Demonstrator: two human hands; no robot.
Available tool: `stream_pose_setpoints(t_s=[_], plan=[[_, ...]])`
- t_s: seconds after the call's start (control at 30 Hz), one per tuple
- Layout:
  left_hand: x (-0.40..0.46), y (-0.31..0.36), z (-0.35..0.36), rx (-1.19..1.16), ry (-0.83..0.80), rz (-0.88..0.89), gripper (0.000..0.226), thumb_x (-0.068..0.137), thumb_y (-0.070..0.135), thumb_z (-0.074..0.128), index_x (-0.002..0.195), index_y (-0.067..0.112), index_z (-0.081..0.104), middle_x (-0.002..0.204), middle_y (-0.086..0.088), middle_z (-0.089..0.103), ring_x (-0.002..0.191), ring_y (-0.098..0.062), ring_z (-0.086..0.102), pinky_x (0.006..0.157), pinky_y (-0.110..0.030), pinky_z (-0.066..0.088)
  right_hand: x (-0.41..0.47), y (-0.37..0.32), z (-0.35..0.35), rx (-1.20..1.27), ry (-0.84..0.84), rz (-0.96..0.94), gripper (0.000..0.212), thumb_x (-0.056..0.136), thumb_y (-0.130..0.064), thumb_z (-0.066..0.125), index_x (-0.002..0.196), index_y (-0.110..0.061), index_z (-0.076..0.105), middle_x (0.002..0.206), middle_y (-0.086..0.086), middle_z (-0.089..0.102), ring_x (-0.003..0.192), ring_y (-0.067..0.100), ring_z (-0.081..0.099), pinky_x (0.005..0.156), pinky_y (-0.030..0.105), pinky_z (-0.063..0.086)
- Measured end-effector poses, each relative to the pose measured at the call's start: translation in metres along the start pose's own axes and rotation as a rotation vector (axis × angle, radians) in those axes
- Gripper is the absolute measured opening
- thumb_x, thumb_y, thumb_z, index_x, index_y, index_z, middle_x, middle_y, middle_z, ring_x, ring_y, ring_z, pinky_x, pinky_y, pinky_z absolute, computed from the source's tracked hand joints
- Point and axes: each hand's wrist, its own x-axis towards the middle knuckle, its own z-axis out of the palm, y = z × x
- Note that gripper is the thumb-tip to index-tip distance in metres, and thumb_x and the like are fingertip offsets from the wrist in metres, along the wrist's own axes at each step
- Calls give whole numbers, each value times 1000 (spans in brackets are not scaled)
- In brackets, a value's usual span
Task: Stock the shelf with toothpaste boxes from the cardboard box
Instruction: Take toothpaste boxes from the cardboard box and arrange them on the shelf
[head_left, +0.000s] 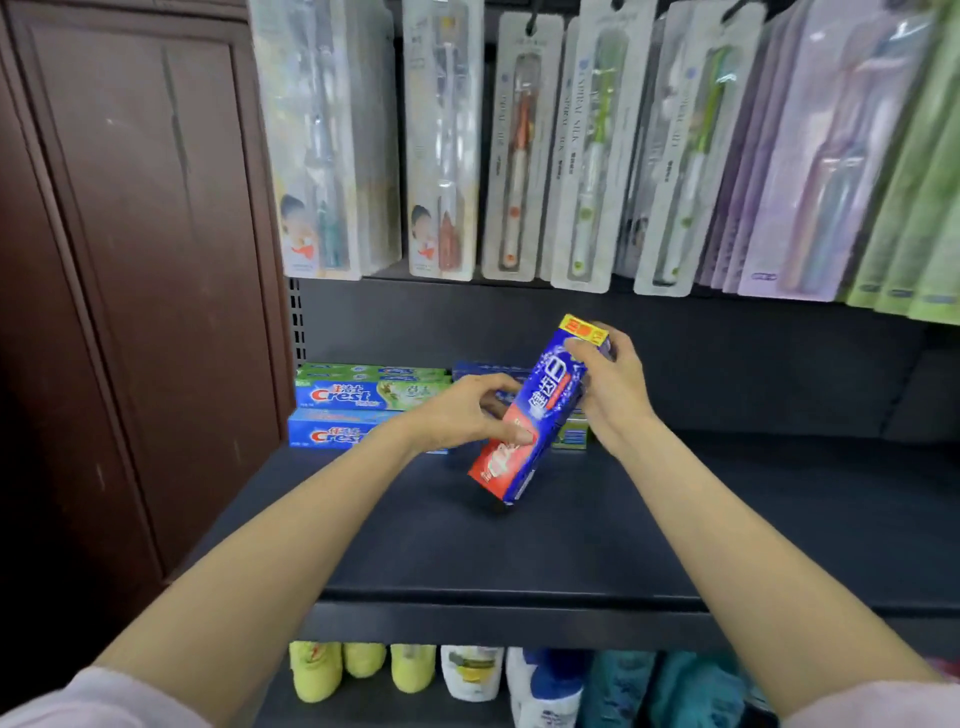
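A blue and red toothpaste box (540, 410) with a yellow end is held tilted above the dark shelf (519, 545). My right hand (608, 384) grips its upper end. My left hand (462, 415) touches its lower red part with thumb and fingers. Behind the hands, at the back left of the shelf, lies a stack of Crest toothpaste boxes (358, 410), green ones over blue ones. More boxes (570, 434) lie partly hidden behind the held box. The cardboard box is not in view.
Packaged toothbrushes (571, 150) hang in a row above the shelf. A dark wooden cabinet (130, 260) stands at the left. Bottles (467, 675) fill the shelf below. The right half of the dark shelf is bare.
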Motion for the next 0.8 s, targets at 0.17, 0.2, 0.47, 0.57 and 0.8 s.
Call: stream_pose_setpoints(t_s=[0.17, 0.2, 0.47, 0.57, 0.8], plan=[[26, 26, 40, 355, 173, 69, 48, 82, 19, 72, 128, 19, 57, 106, -6, 62, 90, -15, 57, 76, -22, 42, 14, -17, -79, -768, 67, -233, 67, 79, -15, 72, 137, -20, 37, 126, 6, 38, 113, 17, 44, 98, 29, 38], [32, 30, 47, 455, 185, 72, 49, 83, 21, 70, 130, 20, 56, 112, -8, 60, 97, -17, 56, 78, -22, 39, 15, -21, -93, -982, 34, -324, 69, 78, -17, 73, 138, -20, 39, 134, 8, 33, 125, 20, 35, 104, 29, 31], [82, 53, 113, 610, 325, 89, 50, 75, 30, 76, 121, 17, 60, 119, -3, 61, 113, -22, 52, 98, -35, 40, 27, -34, -157, -1473, -444, -363, 46, 87, -39, 63, 129, -24, 49, 123, -2, 54, 117, 18, 47, 90, 36, 43], [87, 41, 118, 752, 469, 2, 66, 74, 42, 75, 131, 18, 51, 130, -3, 51, 121, -24, 44, 101, -37, 38, 40, -35, -176, -1549, -367, -372, 45, 86, -32, 65, 128, -21, 51, 122, 1, 54, 116, 22, 47, 89, 34, 40], [103, 24, 100, 1091, 361, -281, 76, 80, 42, 68, 143, 23, 30, 145, -5, 33, 135, -29, 30, 112, -49, 26, 100, -20, -180, -1818, -307, -367, 49, 88, -24, 63, 134, -13, 47, 132, 7, 46, 124, 28, 42, 108, 46, 32]])
